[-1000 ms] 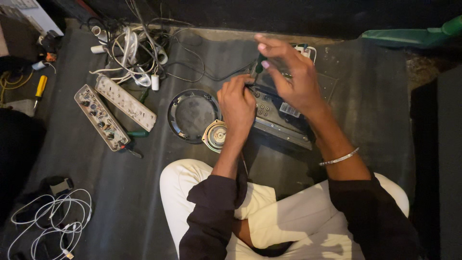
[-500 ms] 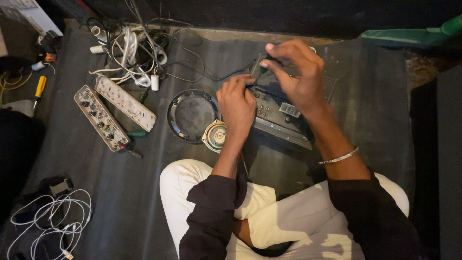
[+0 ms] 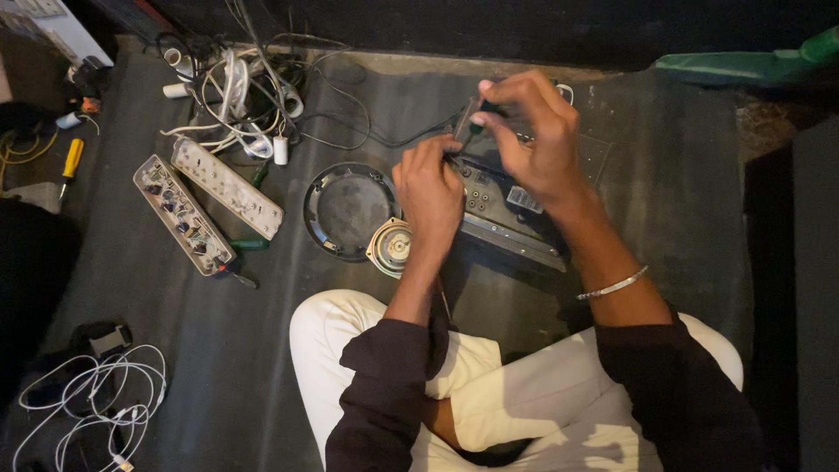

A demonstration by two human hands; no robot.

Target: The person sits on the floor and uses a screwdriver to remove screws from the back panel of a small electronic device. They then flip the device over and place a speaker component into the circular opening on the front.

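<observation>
I see my right hand [image 3: 535, 140] in the upper centre of the frame, fingers pinched together on a small dark tool with a green handle [image 3: 470, 122]. My left hand [image 3: 431, 188] rests just below it, fingers curled down onto the grey metal device chassis [image 3: 507, 210] lying on the dark mat [image 3: 655, 201]. Left of the chassis lie a round black ring [image 3: 345, 210] and a small speaker [image 3: 391, 248]. Two white power strips [image 3: 205, 205] sit at middle left.

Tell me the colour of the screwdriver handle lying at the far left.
Yellow: the screwdriver handle shows best in the head view, left of the open power strip.
</observation>
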